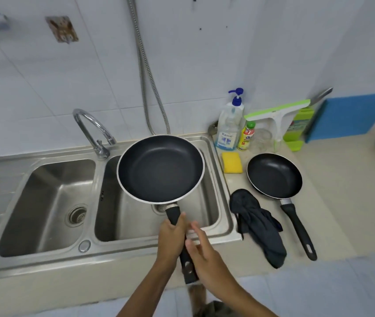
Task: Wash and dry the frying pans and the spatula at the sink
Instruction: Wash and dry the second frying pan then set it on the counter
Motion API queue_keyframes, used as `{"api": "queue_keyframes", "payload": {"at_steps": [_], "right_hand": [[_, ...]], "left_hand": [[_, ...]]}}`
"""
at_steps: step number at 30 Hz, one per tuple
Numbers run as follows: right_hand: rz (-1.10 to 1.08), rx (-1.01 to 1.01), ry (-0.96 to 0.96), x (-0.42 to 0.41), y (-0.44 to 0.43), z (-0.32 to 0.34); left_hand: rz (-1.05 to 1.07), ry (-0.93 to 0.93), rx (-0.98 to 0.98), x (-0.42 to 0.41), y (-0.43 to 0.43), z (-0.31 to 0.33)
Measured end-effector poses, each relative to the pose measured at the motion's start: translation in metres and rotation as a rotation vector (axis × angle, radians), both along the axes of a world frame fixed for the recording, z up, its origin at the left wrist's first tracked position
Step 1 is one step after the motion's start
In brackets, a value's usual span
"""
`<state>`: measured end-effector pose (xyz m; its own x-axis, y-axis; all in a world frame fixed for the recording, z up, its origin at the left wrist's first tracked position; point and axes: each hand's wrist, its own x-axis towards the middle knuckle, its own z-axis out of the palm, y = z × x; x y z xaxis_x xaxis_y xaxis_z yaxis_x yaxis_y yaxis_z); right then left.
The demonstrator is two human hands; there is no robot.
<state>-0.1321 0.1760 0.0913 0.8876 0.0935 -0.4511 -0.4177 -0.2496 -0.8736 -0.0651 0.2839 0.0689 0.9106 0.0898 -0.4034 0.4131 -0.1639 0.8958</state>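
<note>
My left hand grips the large frying pan's handle, hiding its middle. My right hand lies open beside it; contact unclear. The black pan hangs over the sink's right basin, half covering the drain. The small frying pan rests on the desk.

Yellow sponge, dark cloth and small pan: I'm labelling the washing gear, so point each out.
yellow sponge (pixel 232 162), head view, middle of its top face.
dark cloth (pixel 259 227), head view, middle of the crumpled fabric.
small pan (pixel 274 176), head view, centre of its black inside.
</note>
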Motion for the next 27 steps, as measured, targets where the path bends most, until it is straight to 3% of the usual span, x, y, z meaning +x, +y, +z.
{"api": "queue_keyframes", "payload": {"at_steps": [2, 16, 27], "right_hand": [[-0.072, 0.065, -0.013, -0.013, 0.007, 0.002], [-0.166, -0.077, -0.290, -0.092, -0.047, 0.002], [-0.260, -0.123, -0.508, -0.107, -0.182, 0.020]], "left_hand": [[0.022, -0.018, -0.045, -0.006, -0.010, 0.006], [-0.077, -0.029, -0.111, -0.068, -0.073, 0.027], [-0.186, -0.278, -0.072, -0.074, -0.213, 0.055]]}}
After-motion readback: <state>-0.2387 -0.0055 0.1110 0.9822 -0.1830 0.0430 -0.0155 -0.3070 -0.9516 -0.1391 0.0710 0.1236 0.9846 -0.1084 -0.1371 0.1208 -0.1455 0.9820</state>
